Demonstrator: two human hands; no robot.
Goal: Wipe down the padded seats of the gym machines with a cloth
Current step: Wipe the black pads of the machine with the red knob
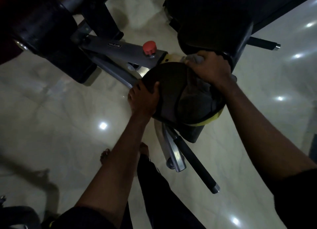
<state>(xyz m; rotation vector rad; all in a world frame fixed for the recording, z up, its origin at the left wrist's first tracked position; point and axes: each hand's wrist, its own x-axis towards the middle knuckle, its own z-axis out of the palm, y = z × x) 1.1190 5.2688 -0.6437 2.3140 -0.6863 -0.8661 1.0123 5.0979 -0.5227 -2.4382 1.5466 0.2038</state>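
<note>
My right hand (208, 69) clutches the bunched grey cloth (192, 100) at the far right edge of the padded seat (164, 84), with the rest trailing across the pad. My left hand (143, 99) curls over the seat's left rim. A red knob (149, 47) sits farther off.

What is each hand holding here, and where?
The right hand grips the bunched grey cloth at its far end; left hand clasps the dark round padded seat by its left edge.

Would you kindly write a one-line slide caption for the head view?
Right hand grips a grey cloth on the padded seat; left hand holds its edge.
</note>
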